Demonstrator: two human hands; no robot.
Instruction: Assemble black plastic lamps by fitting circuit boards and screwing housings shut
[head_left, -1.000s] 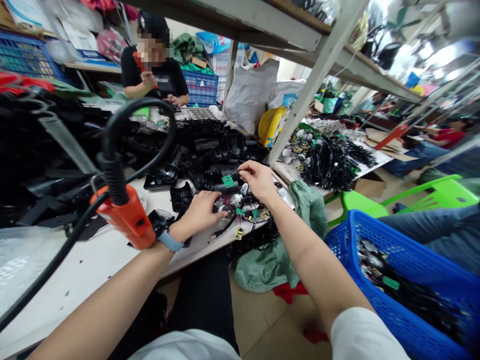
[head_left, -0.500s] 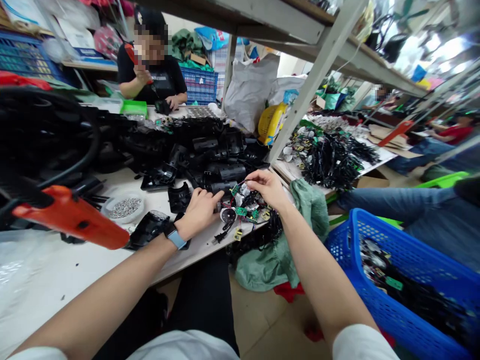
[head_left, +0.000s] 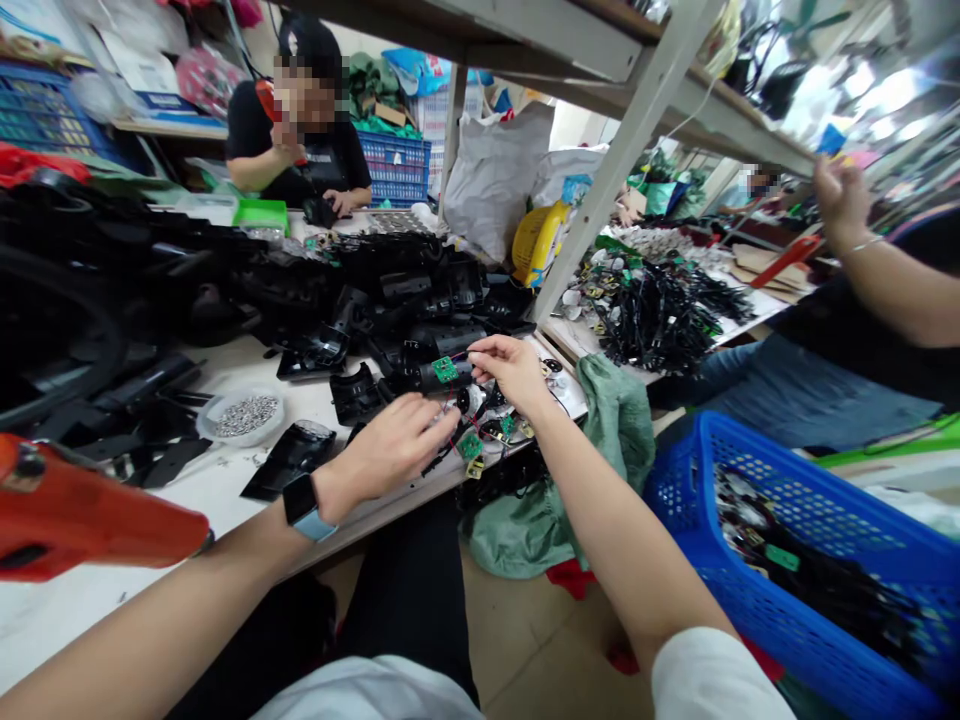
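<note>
My right hand (head_left: 510, 372) pinches a thin wire leading from a black cylindrical housing (head_left: 442, 375) that carries a small green circuit board. My left hand (head_left: 397, 445), with a smartwatch (head_left: 302, 507) on its wrist, stands open over a tangle of wired parts (head_left: 487, 420), its fingertips beside a loose green circuit board (head_left: 470, 445). Black plastic casings (head_left: 360, 390) lie heaped just beyond both hands on the white workbench (head_left: 217, 490). An orange heat gun (head_left: 90, 520) hangs at the lower left, apart from my left forearm.
A co-worker's raised hand (head_left: 844, 200) and arm cross the right side. Another person (head_left: 300, 140) sits across the bench. A bowl of small metal parts (head_left: 240, 415) stands left, a blue basket (head_left: 720, 440) of wired boards sits lower right, and a shelf upright (head_left: 622, 160) rises ahead.
The orange heat gun has swung left and down. A co-worker's arm has entered at the right. My left hand has drawn back slightly from the wired parts.
</note>
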